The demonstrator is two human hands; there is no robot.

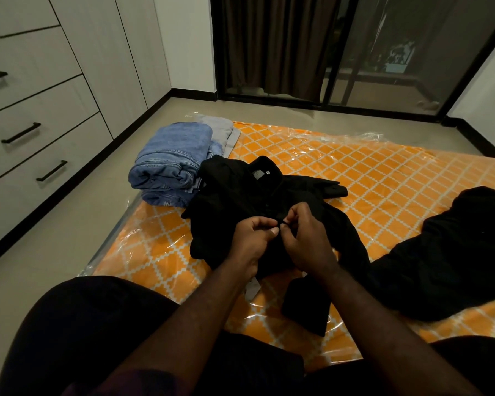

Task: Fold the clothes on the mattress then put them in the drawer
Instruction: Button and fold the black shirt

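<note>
Left hand point(252, 238): curled in, thumb and fingers pinched the front edge of the black shirt point(235, 190) at mid-chest.
Right hand point(306, 238): pressed up against the left, fingertips nipping that same strip of cloth.
Black shirt: lay crumpled mid-mattress, collar pointing away, sleeves flung out.
Mattress point(369, 167): orange lattice print under clear plastic, down on the floor.
Folded jeans point(172, 158): stacked at the far left corner, touching the shirt; a grey folded piece point(220, 127) lay just behind.
Other black garment point(455, 247): heaped on the right.
Drawers point(40, 110): along the left wall, fronts flush.
</note>
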